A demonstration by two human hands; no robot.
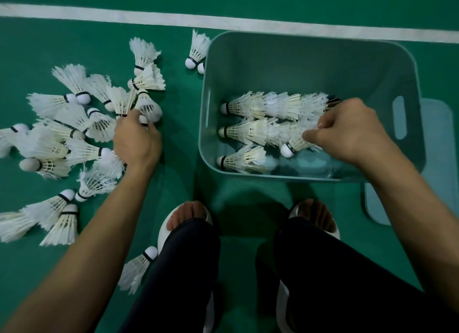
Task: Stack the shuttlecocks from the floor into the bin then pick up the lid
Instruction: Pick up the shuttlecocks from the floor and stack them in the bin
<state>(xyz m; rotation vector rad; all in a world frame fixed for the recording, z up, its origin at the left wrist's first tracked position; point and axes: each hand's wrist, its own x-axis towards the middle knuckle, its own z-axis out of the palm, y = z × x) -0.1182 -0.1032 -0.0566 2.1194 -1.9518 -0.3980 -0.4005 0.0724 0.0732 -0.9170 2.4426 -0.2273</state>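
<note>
- Reaching into the heap (62,134) on the floor (173,178), the left hand (136,139) had its fingers curled round the round white tip of one loose shuttlecock (149,106)
- The right hand (347,131) was down inside the bin (298,67), and its thumb and fingers pinched the feathers of a slanted shuttlecock (291,145)
- That slanted one lay at the right end of the middle row (243,131), with its tip pointing toward the near wall
- Three rows lay flat in the bin, their tips toward the left wall: the far row (248,106), the middle row and the short near row (241,160)
- In each row the shuttlecocks were pushed one into the next
- The heap of white shuttlecocks lay on the green floor, left of the bin, with tips pointing all ways
- Two more (197,49) sat just beside the bin's far left corner
- A single one (136,268) lay by the left slipper (164,231)
- The lid (439,158) lay flat on the floor at the right side of the bin
- A white line (248,22) ran across the floor behind the bin
</note>
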